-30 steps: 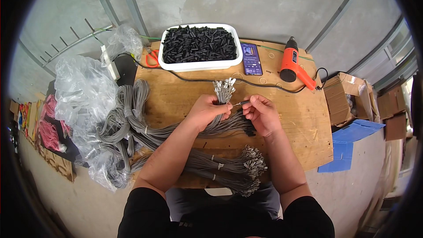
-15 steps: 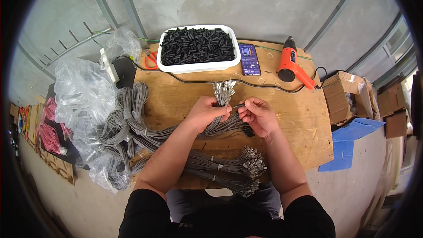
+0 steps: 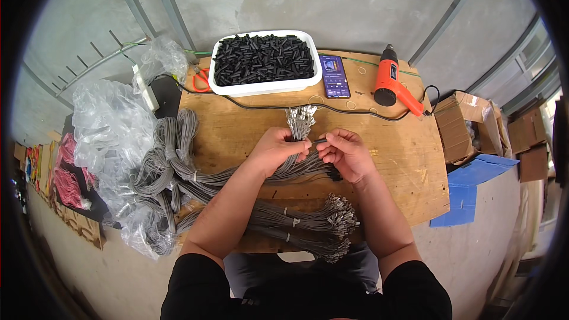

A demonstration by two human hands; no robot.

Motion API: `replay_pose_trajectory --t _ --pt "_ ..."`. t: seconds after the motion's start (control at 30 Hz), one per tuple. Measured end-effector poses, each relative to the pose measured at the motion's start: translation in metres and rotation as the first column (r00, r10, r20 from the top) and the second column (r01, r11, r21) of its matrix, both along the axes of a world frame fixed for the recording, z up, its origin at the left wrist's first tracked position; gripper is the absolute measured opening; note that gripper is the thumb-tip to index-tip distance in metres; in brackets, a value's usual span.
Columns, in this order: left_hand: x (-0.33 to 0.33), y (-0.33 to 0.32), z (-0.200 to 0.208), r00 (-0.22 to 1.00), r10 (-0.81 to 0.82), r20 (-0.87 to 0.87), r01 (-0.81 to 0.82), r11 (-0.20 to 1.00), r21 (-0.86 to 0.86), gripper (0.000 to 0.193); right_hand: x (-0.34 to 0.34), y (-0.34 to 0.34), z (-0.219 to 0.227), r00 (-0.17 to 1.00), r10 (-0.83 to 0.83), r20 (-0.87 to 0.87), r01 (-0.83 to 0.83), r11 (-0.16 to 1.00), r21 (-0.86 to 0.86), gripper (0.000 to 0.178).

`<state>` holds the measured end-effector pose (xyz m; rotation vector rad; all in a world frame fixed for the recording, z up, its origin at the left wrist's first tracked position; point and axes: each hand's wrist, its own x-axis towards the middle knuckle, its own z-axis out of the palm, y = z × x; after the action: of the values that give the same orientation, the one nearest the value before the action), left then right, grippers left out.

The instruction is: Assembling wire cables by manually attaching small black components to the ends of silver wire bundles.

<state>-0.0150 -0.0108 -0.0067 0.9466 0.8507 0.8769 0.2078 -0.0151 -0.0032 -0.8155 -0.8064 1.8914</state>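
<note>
My left hand [image 3: 275, 149] is closed round a bundle of grey cables [image 3: 294, 128], whose silvery metal ends [image 3: 301, 115] fan out above the fist. Between the thumb and fingertips of my right hand [image 3: 349, 153] is a short black tube [image 3: 320, 141]. The tube points at the left thumb and forefinger, where a cable end seems to meet it; the exact contact is too small to make out. Below the hands, more cable bundles [image 3: 290, 219] lie along the table's near edge, their metal ends [image 3: 342, 216] towards the right.
A white tray [image 3: 267, 89] heaped with black tubes [image 3: 264, 59] stands at the back, with orange-handled scissors [image 3: 201, 79] beside it. Right of it lie a phone [image 3: 335, 77] and an orange heat gun [image 3: 391, 86], its cord crossing the table [image 3: 403, 160]. Plastic bags [image 3: 109, 136] crowd the left.
My right hand, with the black tube, has shifted very slightly left towards my left hand. My left hand keeps its hold on the cables.
</note>
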Motion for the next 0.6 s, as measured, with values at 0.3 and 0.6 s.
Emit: replay_pose_trajectory --t 0.3,0.6 --pt "-0.0009 0.0010 -0.0045 1.000 -0.029 0.005 0.029 0.999 0.018 0.023 0.0004 -0.0007 0.0023 0.994 -0.042 0.098 0.038 0.998 0.041 0.016" --pt "0.0005 0.0001 0.0009 0.997 -0.029 -0.077 0.033 0.998 0.049 0.023 -0.0047 0.0003 -0.0046 0.815 -0.440 0.378 0.180 0.811 0.557 0.008"
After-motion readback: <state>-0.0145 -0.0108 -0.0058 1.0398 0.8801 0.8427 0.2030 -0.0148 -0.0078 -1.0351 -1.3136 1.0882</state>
